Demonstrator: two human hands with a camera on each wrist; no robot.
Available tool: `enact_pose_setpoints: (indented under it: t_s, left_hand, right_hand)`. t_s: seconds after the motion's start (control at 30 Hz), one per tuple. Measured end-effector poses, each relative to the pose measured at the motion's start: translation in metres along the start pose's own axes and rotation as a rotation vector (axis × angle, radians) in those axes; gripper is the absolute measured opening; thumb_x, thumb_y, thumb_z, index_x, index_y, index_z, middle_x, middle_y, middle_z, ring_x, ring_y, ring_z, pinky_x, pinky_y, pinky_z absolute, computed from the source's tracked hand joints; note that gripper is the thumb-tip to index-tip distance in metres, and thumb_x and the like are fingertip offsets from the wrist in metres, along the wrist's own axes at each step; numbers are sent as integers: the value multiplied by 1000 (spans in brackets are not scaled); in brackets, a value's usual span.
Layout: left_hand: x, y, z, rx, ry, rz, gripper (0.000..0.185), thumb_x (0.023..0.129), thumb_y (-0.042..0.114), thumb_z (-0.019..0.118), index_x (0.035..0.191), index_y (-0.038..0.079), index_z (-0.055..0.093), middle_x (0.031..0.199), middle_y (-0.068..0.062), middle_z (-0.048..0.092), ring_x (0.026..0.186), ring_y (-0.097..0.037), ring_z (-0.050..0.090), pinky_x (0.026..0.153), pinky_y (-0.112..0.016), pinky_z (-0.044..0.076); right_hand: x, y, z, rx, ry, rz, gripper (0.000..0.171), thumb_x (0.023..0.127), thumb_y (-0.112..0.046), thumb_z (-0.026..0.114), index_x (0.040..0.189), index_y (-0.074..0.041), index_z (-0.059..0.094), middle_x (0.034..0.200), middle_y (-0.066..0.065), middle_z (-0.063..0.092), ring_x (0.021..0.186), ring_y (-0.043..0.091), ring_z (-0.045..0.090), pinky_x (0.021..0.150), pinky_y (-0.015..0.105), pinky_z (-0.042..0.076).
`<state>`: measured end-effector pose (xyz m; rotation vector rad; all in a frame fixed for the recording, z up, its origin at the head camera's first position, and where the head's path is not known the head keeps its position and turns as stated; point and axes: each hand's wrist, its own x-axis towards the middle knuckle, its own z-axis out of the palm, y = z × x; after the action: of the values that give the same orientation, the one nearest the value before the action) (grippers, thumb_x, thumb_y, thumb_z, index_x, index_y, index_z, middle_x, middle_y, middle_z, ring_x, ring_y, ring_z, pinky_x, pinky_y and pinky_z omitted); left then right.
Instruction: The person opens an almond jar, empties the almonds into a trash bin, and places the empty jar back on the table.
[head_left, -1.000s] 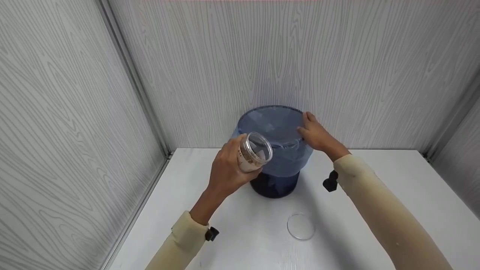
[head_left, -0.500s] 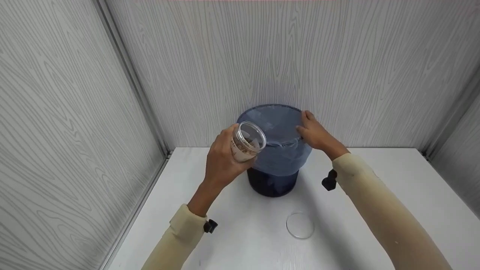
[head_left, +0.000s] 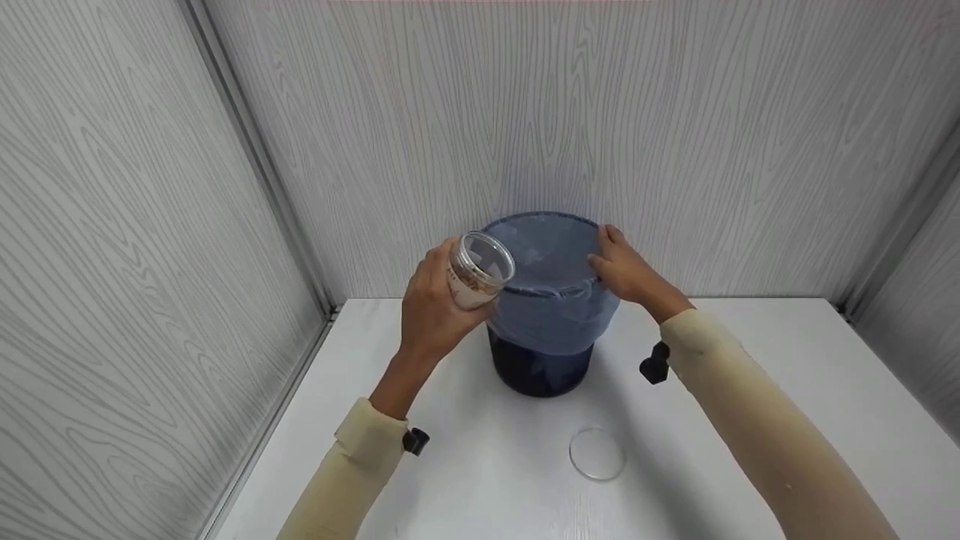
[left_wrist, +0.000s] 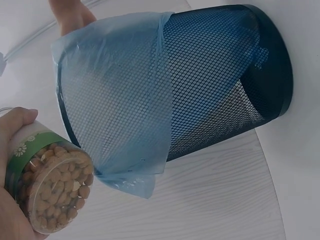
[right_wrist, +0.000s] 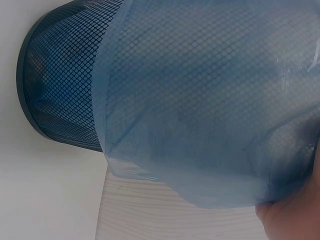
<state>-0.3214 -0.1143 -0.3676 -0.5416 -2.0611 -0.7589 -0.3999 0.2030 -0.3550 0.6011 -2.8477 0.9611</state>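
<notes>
A dark mesh waste bin (head_left: 538, 371) (left_wrist: 235, 90) (right_wrist: 65, 90) stands at the back of the white table, lined with a blue plastic bag (head_left: 551, 315) (left_wrist: 125, 115) (right_wrist: 210, 110) folded over its rim. My left hand (head_left: 431, 307) grips a clear open jar (head_left: 476, 271) (left_wrist: 50, 187) with a green label, holding brown nuts, tilted towards the bin's left rim. My right hand (head_left: 626, 271) grips the bin's right rim through the bag. A clear round lid (head_left: 597, 453) lies flat on the table in front of the bin.
The white table (head_left: 750, 390) is boxed in by grey wood-grain walls (head_left: 112, 225) at the left, back and right. A metal strip (head_left: 259, 172) marks the left corner. Both forearms wear cream sleeves.
My left hand has lifted the jar up and to the left, from in front of the bag to beside the bin's upper left rim. The right hand has stayed on the rim.
</notes>
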Motion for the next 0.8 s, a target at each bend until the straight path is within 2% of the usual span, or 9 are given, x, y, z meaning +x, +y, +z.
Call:
enact_pose_setpoints:
  t_s: [0.27, 0.53, 0.8]
  left_hand:
    - [13, -7, 4, 23, 4, -9, 93, 71, 41, 89, 147, 8, 46, 132, -11, 61, 121, -25, 59, 99, -47, 50]
    - [17, -15, 6, 56, -7, -45, 96, 70, 39, 90, 148, 7, 44, 133, -13, 59, 122, -27, 58, 100, -50, 49]
    - [20, -19, 11, 71, 3, -45, 94, 72, 41, 89, 147, 6, 45, 132, -13, 60, 120, -27, 59, 98, -50, 50]
  right_hand:
    - [-1, -1, -6, 0, 4, 13, 70, 107, -26, 32, 157, 9, -4, 166, 26, -7, 154, 40, 0, 124, 52, 8]
    - [-1, -3, -2, 22, -12, 28, 70, 107, -25, 32, 157, 7, -4, 166, 25, -8, 154, 39, 0, 123, 52, 9]
    - [-2, -3, -1, 21, 2, 14, 69, 107, -24, 32, 157, 8, -3, 166, 26, -6, 154, 39, 1, 124, 52, 9]
